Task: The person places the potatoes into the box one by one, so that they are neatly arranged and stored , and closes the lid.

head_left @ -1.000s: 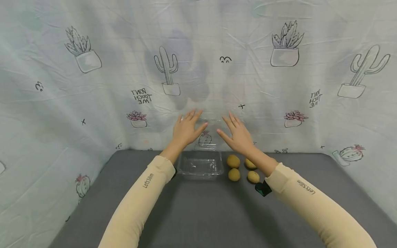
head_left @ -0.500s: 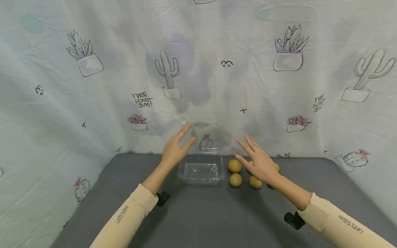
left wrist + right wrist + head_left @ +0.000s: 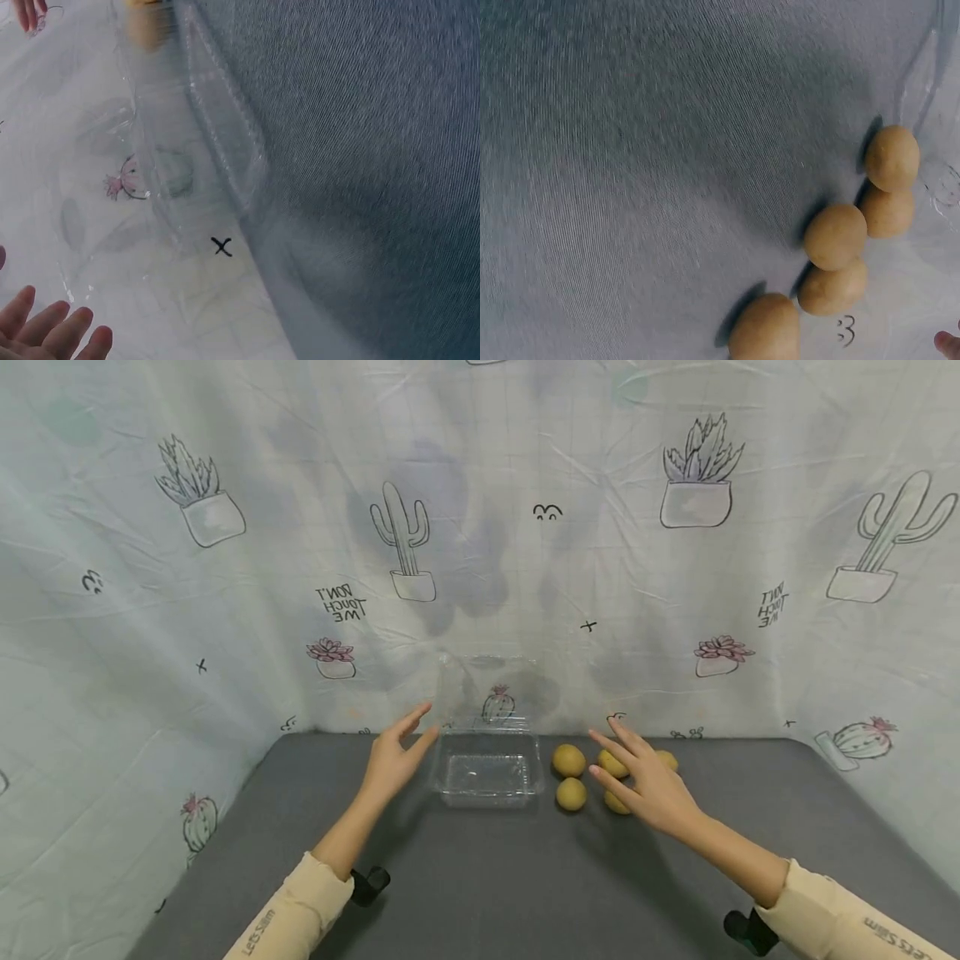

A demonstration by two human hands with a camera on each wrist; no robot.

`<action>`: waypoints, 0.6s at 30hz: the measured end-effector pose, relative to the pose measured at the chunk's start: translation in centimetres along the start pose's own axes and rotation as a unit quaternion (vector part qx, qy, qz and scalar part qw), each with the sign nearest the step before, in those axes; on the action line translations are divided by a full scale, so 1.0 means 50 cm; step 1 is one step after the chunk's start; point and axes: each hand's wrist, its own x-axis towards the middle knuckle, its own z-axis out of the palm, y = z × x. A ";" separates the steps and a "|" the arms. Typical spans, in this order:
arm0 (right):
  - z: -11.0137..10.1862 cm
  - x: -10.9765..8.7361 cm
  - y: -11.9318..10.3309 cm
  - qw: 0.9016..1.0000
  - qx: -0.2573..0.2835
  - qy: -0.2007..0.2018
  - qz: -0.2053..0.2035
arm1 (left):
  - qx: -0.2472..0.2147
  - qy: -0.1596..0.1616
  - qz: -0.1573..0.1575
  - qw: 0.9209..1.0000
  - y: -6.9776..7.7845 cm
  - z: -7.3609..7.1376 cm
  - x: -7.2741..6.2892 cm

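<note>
A clear plastic clamshell box (image 3: 487,772) sits at the back of the grey table, its see-through lid (image 3: 487,681) raised against the curtain. My left hand (image 3: 393,760) hovers just left of the box, fingers loosely extended and holding nothing. Several yellow-brown round potatoes (image 3: 572,794) lie to the right of the box. Over the right part of that group is my right hand (image 3: 652,781), fingers spread and relaxed, partly hiding some of them. In the right wrist view the potatoes (image 3: 836,236) are plainly visible, with one fingertip at the lower right edge.
A white curtain (image 3: 487,568) printed with potted cacti hangs behind and beside the grey table (image 3: 495,877). Black wrist cameras (image 3: 370,885) are worn under both forearms.
Both hands have come down and back from beside the raised lid, moving apart, the left to the left and the right to the right. The box and potatoes stay in place.
</note>
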 end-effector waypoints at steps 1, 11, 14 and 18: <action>0.005 -0.001 0.000 1.000 0.003 0.000 0.000 | -0.004 -0.002 -0.006 1.000 -0.003 0.003 -0.001; 0.062 0.012 -0.006 1.000 0.021 -0.008 0.015 | -0.008 0.036 -0.072 0.997 -0.050 0.046 -0.011; 0.071 0.030 -0.006 1.000 0.018 0.001 0.015 | -0.047 0.040 -0.103 0.993 -0.059 0.052 -0.009; 0.085 0.054 -0.001 1.000 0.019 0.002 0.014 | -0.106 0.037 -0.142 0.984 -0.073 0.057 -0.005</action>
